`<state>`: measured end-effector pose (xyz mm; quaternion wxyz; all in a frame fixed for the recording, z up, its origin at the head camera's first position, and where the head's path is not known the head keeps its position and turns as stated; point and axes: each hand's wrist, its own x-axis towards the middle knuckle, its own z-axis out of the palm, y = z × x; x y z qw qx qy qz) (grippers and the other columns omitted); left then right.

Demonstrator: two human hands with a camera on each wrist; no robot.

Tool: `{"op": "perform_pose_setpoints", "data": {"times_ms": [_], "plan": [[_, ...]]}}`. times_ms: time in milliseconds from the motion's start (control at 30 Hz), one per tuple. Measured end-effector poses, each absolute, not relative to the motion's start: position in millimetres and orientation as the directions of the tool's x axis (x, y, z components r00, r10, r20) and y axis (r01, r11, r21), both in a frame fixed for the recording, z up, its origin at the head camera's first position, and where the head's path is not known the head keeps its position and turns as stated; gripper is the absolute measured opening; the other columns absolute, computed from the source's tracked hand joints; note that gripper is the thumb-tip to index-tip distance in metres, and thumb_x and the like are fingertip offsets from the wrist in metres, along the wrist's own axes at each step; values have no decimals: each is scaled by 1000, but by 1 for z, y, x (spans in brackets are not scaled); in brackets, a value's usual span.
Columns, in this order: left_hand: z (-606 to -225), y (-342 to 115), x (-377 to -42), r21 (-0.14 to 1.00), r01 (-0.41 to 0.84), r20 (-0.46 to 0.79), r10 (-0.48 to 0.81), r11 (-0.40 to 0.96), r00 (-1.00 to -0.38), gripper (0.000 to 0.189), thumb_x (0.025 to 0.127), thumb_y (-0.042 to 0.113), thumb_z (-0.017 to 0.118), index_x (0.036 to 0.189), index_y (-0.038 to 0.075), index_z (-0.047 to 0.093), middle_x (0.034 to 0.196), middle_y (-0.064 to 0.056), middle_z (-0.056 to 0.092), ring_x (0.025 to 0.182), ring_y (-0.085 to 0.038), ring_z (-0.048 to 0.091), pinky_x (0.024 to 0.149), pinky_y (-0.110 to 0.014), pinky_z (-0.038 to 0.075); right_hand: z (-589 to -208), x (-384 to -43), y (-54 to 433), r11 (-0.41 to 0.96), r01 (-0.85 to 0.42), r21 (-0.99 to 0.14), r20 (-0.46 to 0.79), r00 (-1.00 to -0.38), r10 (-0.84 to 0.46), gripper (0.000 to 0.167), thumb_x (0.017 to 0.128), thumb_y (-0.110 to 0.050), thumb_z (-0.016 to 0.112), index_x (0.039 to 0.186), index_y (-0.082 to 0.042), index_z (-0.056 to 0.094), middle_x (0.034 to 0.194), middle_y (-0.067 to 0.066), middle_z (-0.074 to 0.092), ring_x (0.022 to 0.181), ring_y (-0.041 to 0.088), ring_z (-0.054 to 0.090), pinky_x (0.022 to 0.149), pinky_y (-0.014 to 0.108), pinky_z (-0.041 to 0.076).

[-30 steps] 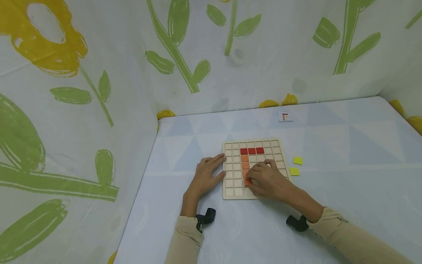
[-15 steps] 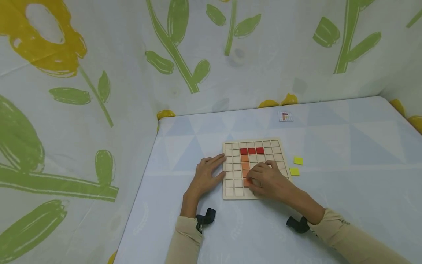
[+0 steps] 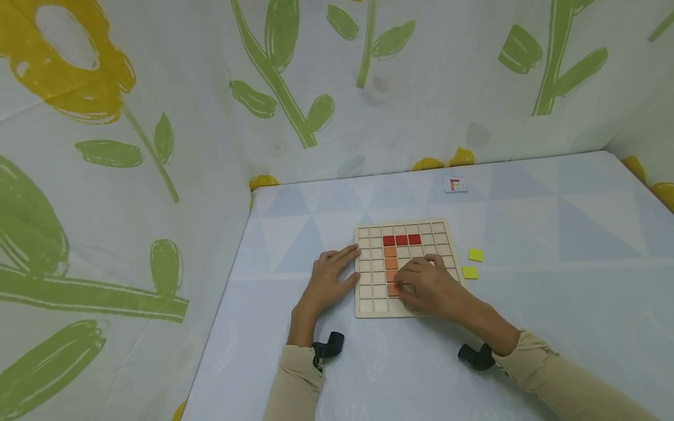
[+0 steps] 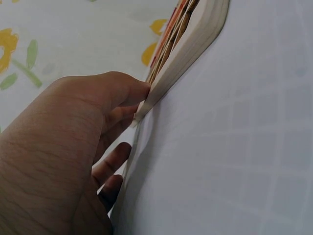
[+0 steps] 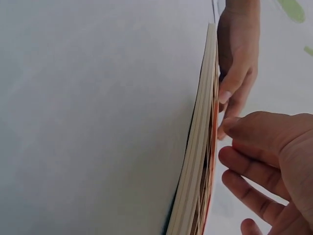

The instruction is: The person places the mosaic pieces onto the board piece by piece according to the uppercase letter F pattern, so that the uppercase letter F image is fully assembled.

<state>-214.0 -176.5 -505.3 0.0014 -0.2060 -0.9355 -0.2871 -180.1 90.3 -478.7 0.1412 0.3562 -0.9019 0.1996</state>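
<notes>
A pale wooden grid board [image 3: 374, 290] lies on the table. Three red square tiles [image 3: 402, 240] form a row near its far side, and several orange tiles [image 3: 391, 263] run down a column from the leftmost red one. My left hand [image 3: 329, 280] touches the board's left edge with its fingertips and thumb. In the left wrist view, the thumb meets the corner of the board [image 4: 195, 41]. My right hand [image 3: 429, 283] is over the board, thumb and fingertips right at the lowest orange tile [image 3: 393, 289], partly covering it. Loosely bent fingers [image 5: 254, 166] show nothing between them in the right wrist view.
Two yellow tiles [image 3: 475, 255] lie on the table just right of the board. A small pattern card [image 3: 455, 184] sits near the table's far edge. Flower-printed cloth walls [image 3: 200, 88] stand behind and left of the table.
The right fingertips have drawn back slightly, so more of the lowest orange tile shows. The left hand keeps its place at the board's edge.
</notes>
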Motion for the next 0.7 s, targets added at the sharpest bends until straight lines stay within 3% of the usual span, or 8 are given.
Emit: {"op": "perform_pose_setpoints", "data": {"times_ms": [200, 433, 700], "plan": [[-506, -176, -215, 523, 390, 122, 386, 758, -914, 54, 97, 34, 60, 149, 23, 50, 157, 12, 39, 135, -26, 38, 108, -50, 29, -470, -178, 100, 731, -607, -311, 293, -793, -534, 15, 82, -13, 79, 96, -17, 77, 103, -5, 73, 108, 21, 62, 97, 55, 34], [-506, -176, -214, 525, 381, 116, 380, 761, -918, 54, 97, 33, 61, 149, 23, 50, 157, 12, 39, 135, -26, 38, 108, -50, 28, -471, -179, 122, 715, -609, -344, 322, -791, -520, 19, 79, -10, 83, 96, -14, 76, 101, -3, 72, 106, 23, 62, 94, 57, 34], [-508, -176, -215, 522, 378, 112, 378, 765, -919, 54, 97, 35, 60, 150, 25, 50, 157, 14, 38, 135, -25, 37, 108, -50, 28, -467, -178, 148, 755, -545, -365, 272, -838, -473, 20, 82, -10, 81, 102, -12, 76, 106, 0, 72, 109, 27, 61, 97, 57, 31]]}}
